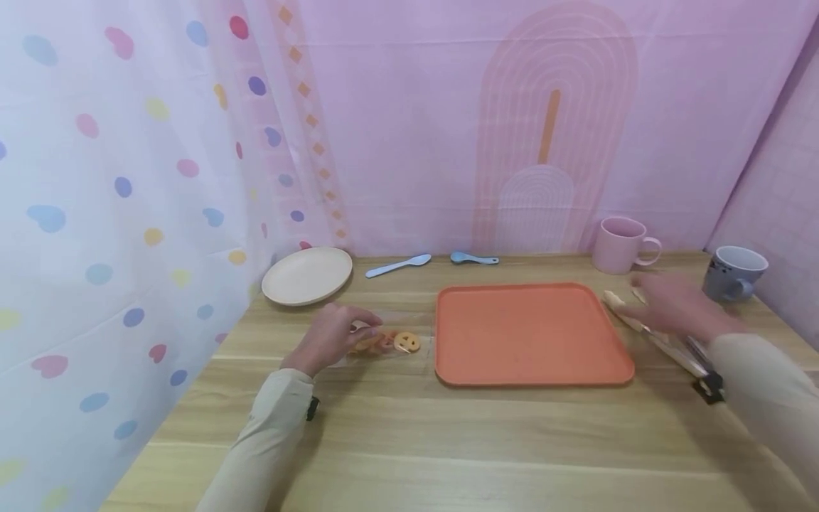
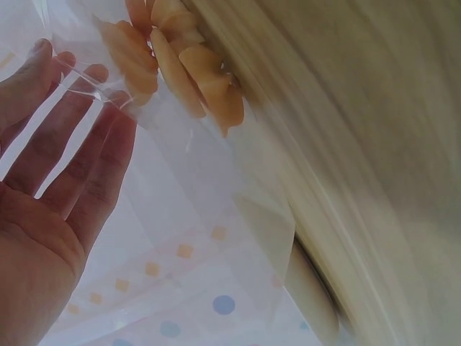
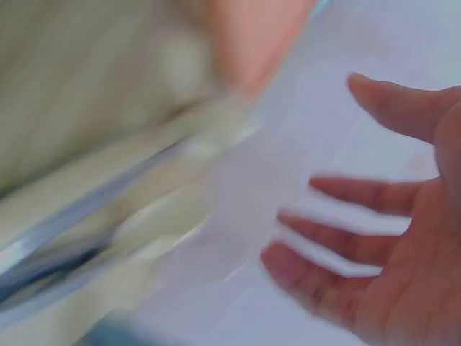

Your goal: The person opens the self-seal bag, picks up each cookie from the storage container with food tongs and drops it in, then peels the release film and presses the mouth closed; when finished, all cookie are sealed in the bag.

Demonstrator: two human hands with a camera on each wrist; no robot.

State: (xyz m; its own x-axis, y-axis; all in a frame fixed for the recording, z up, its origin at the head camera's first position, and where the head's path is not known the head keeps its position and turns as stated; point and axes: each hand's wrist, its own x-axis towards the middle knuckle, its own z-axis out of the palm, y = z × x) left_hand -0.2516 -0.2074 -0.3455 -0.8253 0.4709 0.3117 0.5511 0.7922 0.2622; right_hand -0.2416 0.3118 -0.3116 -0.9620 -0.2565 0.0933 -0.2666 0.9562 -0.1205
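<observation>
My left hand [image 1: 329, 338] pinches the edge of a clear plastic bag [image 1: 419, 364] between thumb and fingertips. Inside it lie orange pieces [image 2: 212, 83], one of them round with a cut-out face [image 1: 407, 342]. Over at the right, my right hand [image 1: 681, 306] hovers above a pair of tongs [image 1: 672, 353] with pale tips and metal arms. In the right wrist view its fingers [image 3: 342, 191] are spread and hold nothing, apart from the blurred tongs. Between the hands an orange tray [image 1: 531, 334] lies flat on the wooden table.
A cream plate [image 1: 307, 276] stands at the back left. Beside it along the back lie a light blue long-handled spoon [image 1: 398, 266] and a short blue spoon [image 1: 473, 259]. A pink mug [image 1: 617, 247] and a grey-blue mug [image 1: 732, 274] stand at the back right, before a curtain [image 1: 409, 128].
</observation>
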